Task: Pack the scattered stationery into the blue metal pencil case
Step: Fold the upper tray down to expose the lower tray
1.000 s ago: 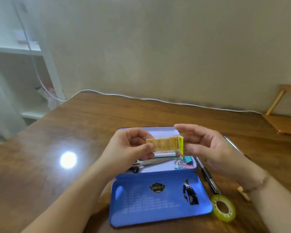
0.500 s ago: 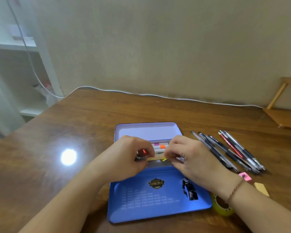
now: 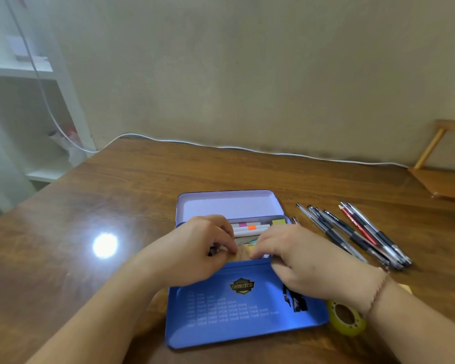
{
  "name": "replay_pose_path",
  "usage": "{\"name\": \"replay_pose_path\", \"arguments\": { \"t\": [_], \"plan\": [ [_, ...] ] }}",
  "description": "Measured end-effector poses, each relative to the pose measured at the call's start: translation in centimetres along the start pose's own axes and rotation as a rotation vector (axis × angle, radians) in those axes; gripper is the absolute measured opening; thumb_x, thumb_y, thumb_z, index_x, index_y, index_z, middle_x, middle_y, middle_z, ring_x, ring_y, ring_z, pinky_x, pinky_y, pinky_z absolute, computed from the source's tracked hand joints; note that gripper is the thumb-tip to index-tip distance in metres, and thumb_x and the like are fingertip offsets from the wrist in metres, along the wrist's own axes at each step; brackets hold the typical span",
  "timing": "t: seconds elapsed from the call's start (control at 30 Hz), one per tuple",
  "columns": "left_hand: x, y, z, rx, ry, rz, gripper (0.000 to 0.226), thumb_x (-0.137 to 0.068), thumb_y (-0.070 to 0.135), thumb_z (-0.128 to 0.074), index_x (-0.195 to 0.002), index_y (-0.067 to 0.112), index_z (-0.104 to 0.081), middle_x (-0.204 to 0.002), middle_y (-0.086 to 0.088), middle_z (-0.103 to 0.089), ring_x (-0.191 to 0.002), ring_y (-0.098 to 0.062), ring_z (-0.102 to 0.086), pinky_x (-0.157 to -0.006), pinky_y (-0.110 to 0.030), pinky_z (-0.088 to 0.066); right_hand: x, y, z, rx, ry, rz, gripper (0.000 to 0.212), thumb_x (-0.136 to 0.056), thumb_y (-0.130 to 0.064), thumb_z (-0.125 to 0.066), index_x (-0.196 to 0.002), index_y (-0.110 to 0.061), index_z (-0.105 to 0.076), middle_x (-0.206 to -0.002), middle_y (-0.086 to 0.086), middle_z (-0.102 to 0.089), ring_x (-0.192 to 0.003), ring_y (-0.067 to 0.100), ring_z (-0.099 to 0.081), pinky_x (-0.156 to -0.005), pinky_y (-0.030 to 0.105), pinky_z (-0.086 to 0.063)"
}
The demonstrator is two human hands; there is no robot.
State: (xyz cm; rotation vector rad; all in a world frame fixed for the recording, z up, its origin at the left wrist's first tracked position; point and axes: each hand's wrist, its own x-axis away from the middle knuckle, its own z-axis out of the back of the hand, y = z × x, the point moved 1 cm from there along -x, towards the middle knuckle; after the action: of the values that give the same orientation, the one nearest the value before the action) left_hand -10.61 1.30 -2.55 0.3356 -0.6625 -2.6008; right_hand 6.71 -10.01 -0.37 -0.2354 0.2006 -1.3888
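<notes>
Blue metal pencil case (image 3: 247, 311) lay open; my left hand (image 3: 195, 253) and right hand (image 3: 300, 261) pinched a tan sticky-note strip (image 3: 243, 253) inside it.

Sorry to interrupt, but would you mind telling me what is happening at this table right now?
A person is packing stationery into an open blue metal pencil case. Both hands, the left hand and right hand, press a small tan item into the tray, beside markers already inside. A bunch of pens and a roll of tape lie outside on the wooden table.
</notes>
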Motion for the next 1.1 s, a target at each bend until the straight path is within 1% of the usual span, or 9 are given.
{"name": "replay_pose_path", "arguments": {
  "t": [0.23, 0.33, 0.43, 0.53, 0.6, 0.73, 0.87, 0.97, 1.1],
  "plan": [
    [-0.1, 0.1, -0.1, -0.056, -0.026, -0.043, 0.03, -0.09, 0.01, -0.052, -0.102, 0.027, -0.074, -0.105, 0.019, -0.059, -0.098, 0.0, -0.052, -0.078, -0.004, -0.036, 1.4, 0.0, 2.5, 0.015, 0.099, 0.029, 0.018, -0.088, -0.038, -0.06, -0.105, -0.038, -0.064, -0.095, -0.023, -0.061, -0.097, -0.001, -0.049, -0.082, 0.023, -0.045],
    [-0.1, 0.0, -0.1, -0.099, -0.028, -0.09, 0.026, -0.091, 0.018, -0.052, -0.104, 0.029, -0.072, -0.106, 0.017, -0.059, -0.103, -0.004, -0.049, -0.088, -0.019, -0.042, 3.2, -1.2, 3.6, 0.19, 0.036, 0.098, 0.04, -0.078, -0.07, -0.051, -0.107, -0.042, -0.059, -0.105, -0.026, -0.055, -0.1, -0.004, -0.042, -0.084, 0.02, -0.039],
    [-0.1, -0.8, 0.6, -0.132, 0.083, -0.144, 0.026, -0.091, 0.042, -0.054, -0.112, 0.034, -0.067, -0.109, 0.019, -0.059, -0.105, -0.007, -0.049, -0.091, -0.026, -0.044, 4.3, -2.7, 1.2, 0.311, -0.075, 0.144, 0.06, -0.075, -0.082, -0.038, -0.118, -0.043, -0.052, -0.129, -0.02, -0.047, -0.12, 0.008, -0.039, -0.096, 0.032, -0.039],
    [0.2, -2.7, 1.8, -0.17, 0.139, -0.044, 0.056, -0.081, 0.072, -0.045, -0.122, 0.037, -0.061, -0.121, 0.022, -0.056, -0.117, -0.004, -0.042, -0.1, -0.029, -0.04, 4.3, -2.5, -1.4, 0.369, -0.025, 0.14, 0.054, -0.08, -0.08, -0.032, -0.115, -0.045, -0.053, -0.135, -0.014, -0.047, -0.126, 0.015, -0.034, -0.093, 0.035, -0.041],
    [0.3, -3.6, 2.1, -0.22, 0.135, 0.04, 0.066, -0.077, 0.077, -0.039, -0.125, 0.037, -0.059, -0.126, 0.02, -0.055, -0.12, -0.007, -0.04, -0.103, -0.037, -0.04, 4.4, -2.1, -2.2, 0.254, -0.045, 0.15, 0.04, -0.087, -0.072, -0.035, -0.11, -0.043, -0.053, -0.136, -0.017, -0.043, -0.131, 0.01, -0.023, -0.096, 0.034, -0.039],
    [0.4, -4.4, 2.4, -0.204, 0.159, 0.086, 0.045, -0.088, 0.059, -0.052, -0.125, 0.034, -0.059, -0.123, 0.019, -0.058, -0.119, -0.007, -0.043, -0.103, -0.039, -0.041, 5.3, -2.3, -3.8, 0.199, 0.094, 0.257, 0.014, -0.09, -0.053, -0.048, -0.087, -0.039, -0.051, -0.133, -0.021, -0.044, -0.135, 0.011, -0.028, -0.092, 0.033, -0.047],
    [0.8, -4.0, 3.3, -0.067, 0.217, 0.041, 0.046, -0.084, 0.07, -0.043, -0.118, 0.043, -0.059, -0.114, 0.031, -0.056, -0.115, 0.004, -0.046, -0.096, -0.021, -0.04, 5.6, -3.2, -4.0, 0.182, 0.191, 0.314, 0.009, -0.095, -0.039, -0.046, -0.087, -0.036, -0.043, -0.143, -0.013, -0.04, -0.14, 0.016, -0.031, -0.101, 0.045, -0.043],
    [1.1, -3.5, 4.4, -0.053, 0.38, -0.039, 0.04, -0.089, 0.062, -0.043, -0.114, 0.038, -0.064, -0.11, 0.03, -0.06, -0.114, 0.001, -0.051, -0.093, -0.009, -0.036, 5.4, -3.7, -2.3, 0.223, 0.244, 0.358, 0.009, -0.093, -0.035, -0.046, -0.086, -0.033, -0.041, -0.149, -0.002, -0.036, -0.138, 0.014, -0.033, -0.109, 0.05, -0.032],
    [1.4, -4.3, 5.1, 0.148, 0.426, 0.02, 0.04, -0.088, 0.058, -0.041, -0.109, 0.036, -0.067, -0.108, 0.024, -0.066, -0.108, -0.003, -0.058, -0.087, -0.023, -0.045, 1.9, -2.2, -0.5, 0.288, 0.301, 0.271, 0.003, -0.089, -0.029, -0.046, -0.087, -0.027, -0.046, -0.145, 0.012, -0.039, -0.13, 0.03, -0.045, -0.102, 0.064, -0.036]
  ]
}}
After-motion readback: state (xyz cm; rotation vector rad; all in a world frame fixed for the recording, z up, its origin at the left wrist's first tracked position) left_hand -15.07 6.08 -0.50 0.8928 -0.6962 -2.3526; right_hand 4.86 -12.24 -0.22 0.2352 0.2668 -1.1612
